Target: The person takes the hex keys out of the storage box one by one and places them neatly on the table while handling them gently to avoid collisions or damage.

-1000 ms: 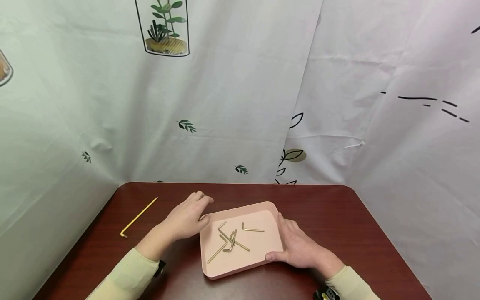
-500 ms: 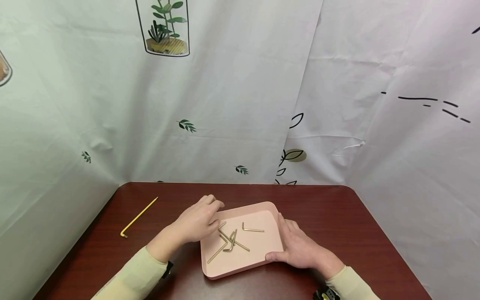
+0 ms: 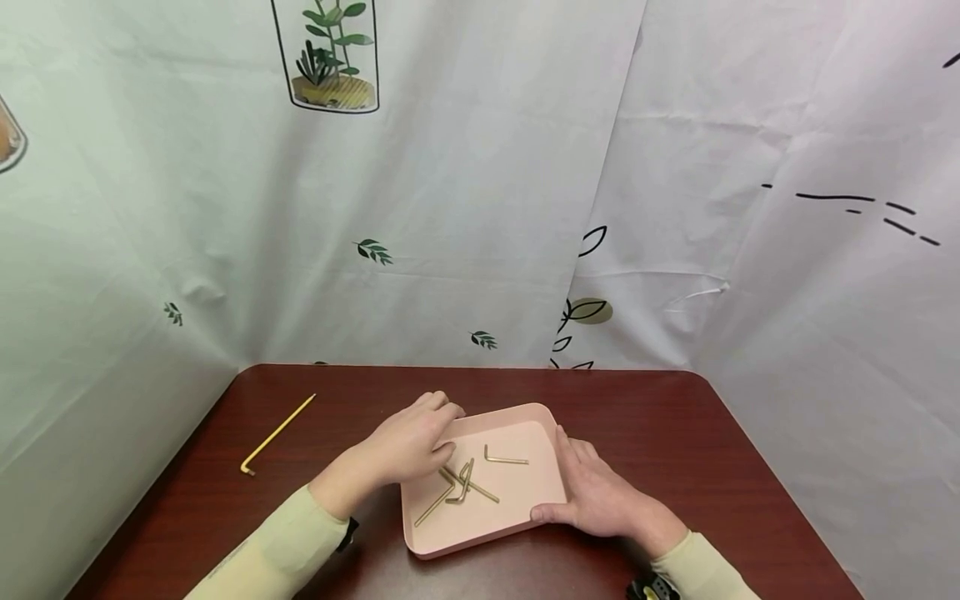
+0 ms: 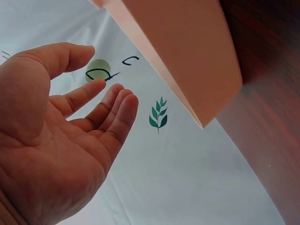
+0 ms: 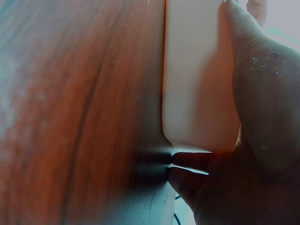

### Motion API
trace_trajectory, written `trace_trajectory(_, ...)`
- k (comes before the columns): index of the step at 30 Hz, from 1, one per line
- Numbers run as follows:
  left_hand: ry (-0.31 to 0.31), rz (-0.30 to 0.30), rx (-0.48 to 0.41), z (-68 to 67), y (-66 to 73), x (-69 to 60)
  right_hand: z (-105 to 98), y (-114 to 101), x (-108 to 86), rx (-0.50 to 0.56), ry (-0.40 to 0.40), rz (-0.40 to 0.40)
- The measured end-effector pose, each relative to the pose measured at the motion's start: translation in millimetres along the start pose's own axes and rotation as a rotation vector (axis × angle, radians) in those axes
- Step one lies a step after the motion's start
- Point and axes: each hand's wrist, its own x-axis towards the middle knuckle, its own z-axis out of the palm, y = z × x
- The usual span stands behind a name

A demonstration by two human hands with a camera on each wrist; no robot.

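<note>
A pink tray (image 3: 517, 508) lies on the table with several brass-coloured L-shaped rods in it. One rod (image 3: 507, 460) lies apart at the back; the others cross each other left of it. My left hand (image 3: 408, 442) hovers over the tray's back left corner, its fingers loosely bent and holding nothing; in the left wrist view the hand (image 4: 70, 126) is beside the tray wall (image 4: 187, 51). My right hand (image 3: 603, 500) grips the tray's right side, thumb at the front corner, and in the right wrist view the tray wall (image 5: 192, 84) is against the palm.
A yellow L-shaped rod (image 3: 277, 435) lies on the dark red table (image 3: 630, 400) at the left, outside the tray. A pale printed cloth (image 3: 450, 208) hangs behind the table and along both sides.
My left hand has moved right, over the tray's back left corner, and now covers the upper end of one rod. The right hand and tray have stayed still.
</note>
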Motion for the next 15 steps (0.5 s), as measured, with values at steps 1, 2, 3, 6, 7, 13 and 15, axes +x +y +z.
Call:
trace_trajectory(1, -0.008, 0.001, -0.002, 0.3, 0.7, 1.4, 0, 0, 0.0, 0.003, 0.000, 0.000)
trace_trajectory(2, -0.016, 0.002, -0.002, 0.8, 1.2, 2.6, 0, 0, 0.1, 0.007, 0.001, -0.001)
trace_trajectory(3, -0.025, 0.002, -0.001, 1.3, 1.8, 3.9, 0, 0, 0.1, 0.008, 0.000, 0.000)
trace_trajectory(6, -0.051, 0.003, 0.000, 2.4, 4.3, 7.6, 0, 0, 0.4, 0.009, -0.005, 0.002)
trace_trajectory(7, -0.058, 0.006, 0.001, 2.6, 5.3, 8.7, 0, 1, 0.6, 0.005, -0.006, 0.002)
trace_trajectory(13, -0.093, 0.026, 0.006, 4.0, 11.3, 15.9, 1, 1, 0.9, -0.004, -0.006, -0.002)
trace_trajectory(15, -0.105, 0.029, 0.012, 5.1, 13.0, 18.2, 1, 1, 1.0, -0.001, -0.009, -0.002)
